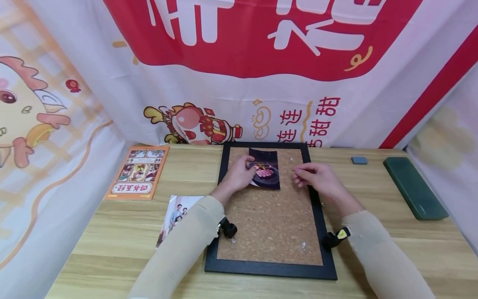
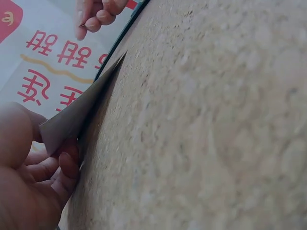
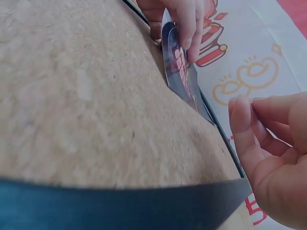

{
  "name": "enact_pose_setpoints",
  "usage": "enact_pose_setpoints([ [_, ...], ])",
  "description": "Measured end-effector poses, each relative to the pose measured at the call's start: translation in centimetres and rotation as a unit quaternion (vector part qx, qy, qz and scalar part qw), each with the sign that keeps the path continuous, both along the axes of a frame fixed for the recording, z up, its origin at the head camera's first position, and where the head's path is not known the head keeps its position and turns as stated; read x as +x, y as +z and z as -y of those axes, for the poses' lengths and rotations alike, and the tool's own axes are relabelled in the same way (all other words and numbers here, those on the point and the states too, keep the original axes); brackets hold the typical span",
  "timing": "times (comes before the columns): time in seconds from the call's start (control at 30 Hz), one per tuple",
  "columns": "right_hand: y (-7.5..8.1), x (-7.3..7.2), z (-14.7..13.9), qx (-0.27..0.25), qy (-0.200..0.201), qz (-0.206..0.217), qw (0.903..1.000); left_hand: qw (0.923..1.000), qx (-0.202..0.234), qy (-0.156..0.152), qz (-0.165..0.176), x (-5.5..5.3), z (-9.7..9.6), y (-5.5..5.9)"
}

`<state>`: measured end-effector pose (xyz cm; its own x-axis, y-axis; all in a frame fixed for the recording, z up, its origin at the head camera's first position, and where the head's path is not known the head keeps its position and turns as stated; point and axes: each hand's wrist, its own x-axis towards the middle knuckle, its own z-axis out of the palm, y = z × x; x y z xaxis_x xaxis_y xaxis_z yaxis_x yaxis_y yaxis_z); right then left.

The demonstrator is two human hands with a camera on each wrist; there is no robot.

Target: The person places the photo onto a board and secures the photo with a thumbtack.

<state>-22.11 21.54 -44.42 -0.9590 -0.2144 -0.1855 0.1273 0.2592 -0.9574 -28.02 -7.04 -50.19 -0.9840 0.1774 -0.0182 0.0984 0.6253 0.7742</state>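
Note:
My left hand [image 1: 239, 172] pinches the left edge of a dark photo [image 1: 266, 166] of a plated food dish. The photo lies over the upper part of a black-framed cork board [image 1: 274, 220]; in the left wrist view its held edge curls up off the cork. To the right of the photo, my right hand [image 1: 317, 176] has thumb and forefinger pinched together above the board's right side. A thin pin tip pokes out from those fingers [image 2: 88, 23] in the left wrist view; the rest of this pushpin is hidden by the fingertips.
Small clear pushpins [image 1: 303, 246] dot the cork near its corners. Left of the board lie a family photo [image 1: 179, 214], partly under my left sleeve, and an orange booklet [image 1: 137, 172]. A green case [image 1: 414, 187] and a small blue block [image 1: 359, 160] lie to the right.

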Motion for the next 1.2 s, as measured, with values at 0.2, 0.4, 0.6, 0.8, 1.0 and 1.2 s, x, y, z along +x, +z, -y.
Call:
enact_pose_setpoints([
  [0.2,-0.1,-1.5,1.5,-0.015,0.003,0.001,0.9999,0.9979,-0.038,-0.044,0.031,1.6,0.2,3.6],
  [0.4,-0.2,-3.0,3.4,-0.009,0.012,-0.002,0.9999,0.9939,-0.087,-0.062,0.03,2.4,0.3,5.5],
  [0.6,-0.2,-4.4,5.0,0.007,0.01,-0.021,0.9997,0.9904,-0.11,-0.082,-0.015,1.1,0.6,4.0],
  [0.8,-0.3,-5.9,5.9,-0.011,-0.01,-0.021,0.9997,0.9864,-0.129,-0.096,-0.034,-0.4,0.5,2.1],
  [1.0,-0.1,-7.5,6.7,0.003,-0.006,-0.02,0.9998,0.9812,-0.158,-0.1,-0.049,-1.5,0.2,0.5],
  [1.2,0.1,-8.7,7.7,0.055,-0.007,-0.013,0.9984,0.9801,-0.159,-0.111,-0.043,-1.4,0.3,0.9],
])
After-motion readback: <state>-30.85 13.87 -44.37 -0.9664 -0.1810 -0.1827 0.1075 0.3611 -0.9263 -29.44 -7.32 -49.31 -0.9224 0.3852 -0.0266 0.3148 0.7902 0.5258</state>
